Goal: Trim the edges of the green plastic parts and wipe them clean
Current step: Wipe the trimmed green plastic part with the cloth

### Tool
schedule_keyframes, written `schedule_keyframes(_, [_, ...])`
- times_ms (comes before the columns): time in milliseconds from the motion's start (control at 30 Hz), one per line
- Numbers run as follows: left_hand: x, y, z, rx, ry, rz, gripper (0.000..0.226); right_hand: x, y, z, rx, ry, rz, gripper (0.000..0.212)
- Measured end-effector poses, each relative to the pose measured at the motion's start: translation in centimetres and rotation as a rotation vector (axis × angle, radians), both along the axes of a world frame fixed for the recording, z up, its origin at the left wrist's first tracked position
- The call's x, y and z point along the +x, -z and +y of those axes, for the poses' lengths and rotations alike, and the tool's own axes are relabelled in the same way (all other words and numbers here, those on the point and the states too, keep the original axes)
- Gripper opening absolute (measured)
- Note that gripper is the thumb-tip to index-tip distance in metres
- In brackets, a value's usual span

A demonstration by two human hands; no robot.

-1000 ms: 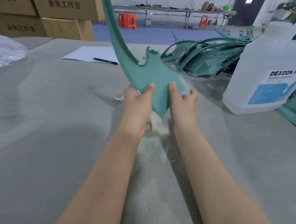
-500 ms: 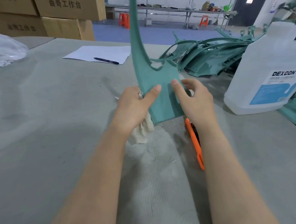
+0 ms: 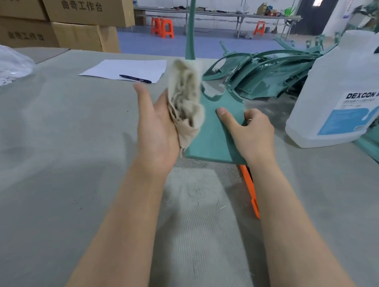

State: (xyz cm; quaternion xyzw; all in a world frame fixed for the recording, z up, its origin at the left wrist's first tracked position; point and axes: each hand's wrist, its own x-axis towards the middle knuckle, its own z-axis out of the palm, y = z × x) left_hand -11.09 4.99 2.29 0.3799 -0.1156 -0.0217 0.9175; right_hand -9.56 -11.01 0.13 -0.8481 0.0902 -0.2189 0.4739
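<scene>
Wipe stage, I'd say: L hand (image 3: 156, 132) holds rag (image 3: 186, 99) against green part (image 3: 212, 137), upright on counter (image 3: 51, 151); R hand (image 3: 252, 135) pinches its edge. Idle orange knife (image 3: 250, 190) at 5 o'clock; pile (image 3: 268, 72) at 1 o'clock prob. pending.

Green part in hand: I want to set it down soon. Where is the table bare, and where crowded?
Bare: the wide table stretch left of the left hand, between the paper with pen and the near edge; also the strip between the forearms. Crowded: the right side, with the orange knife, the jug and the pile of green parts.
</scene>
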Motion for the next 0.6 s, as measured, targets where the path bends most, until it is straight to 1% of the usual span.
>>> schedule_keyframes(33, [0.1,0.2,-0.3,0.049,0.014,-0.038,0.065,0.0,0.0,-0.1,-0.005,0.008,0.006,0.047])
schedule_keyframes(67, [0.1,0.5,-0.7,0.167,-0.041,-0.070,0.057,0.0,0.0,-0.2,-0.004,0.015,0.009,0.047])
schedule_keyframes(100, [0.1,0.6,-1.0,0.367,-0.144,-0.081,0.046,0.0,0.1,-0.2,0.000,0.018,0.009,0.047])
schedule_keyframes(133, [0.1,0.7,-1.2,0.593,-0.224,-0.093,0.042,0.0,0.1,-0.2,-0.001,0.020,0.011,0.048])
schedule_keyframes(167, [0.1,1.0,-1.4,0.790,-0.287,-0.130,0.048,0.0,0.1,-0.3,-0.011,0.025,0.016,0.049])
schedule_keyframes(200, [0.1,1.3,-1.5,0.927,-0.337,-0.173,0.054,0.0,0.1,-0.3,-0.024,0.033,0.024,0.049])
schedule_keyframes(233, [0.2,1.6,-1.6,0.998,-0.376,-0.190,0.053,0.0,0.1,-0.4,-0.032,0.037,0.030,0.050])
schedule_keyframes(300, [0.6,2.1,-2.0,1.048,-0.488,-0.186,0.032,0.0,0.1,-0.5,-0.024,0.023,0.026,0.050])
schedule_keyframes(333, [0.6,2.1,-2.0,1.063,-0.582,-0.168,0.024,-0.1,0.1,-0.3,-0.023,0.007,0.016,0.050])
schedule_keyframes(400, [0.6,1.8,-1.8,1.098,-0.769,-0.128,0.031,-0.3,0.1,0.3,-0.035,-0.034,-0.013,0.052])
schedule_keyframes(467, [0.4,1.6,-1.4,1.086,-0.875,-0.104,0.038,-0.5,0.0,1.0,-0.061,-0.072,-0.041,0.051])
schedule_keyframes(533, [0.1,1.3,-1.0,0.966,-0.855,-0.009,0.046,-0.7,-0.2,1.4,-0.082,-0.099,-0.077,0.051])
schedule_keyframes(600, [0.2,1.0,-0.5,0.678,-0.713,0.136,0.046,-0.9,-0.4,1.4,-0.068,-0.132,-0.107,0.053])
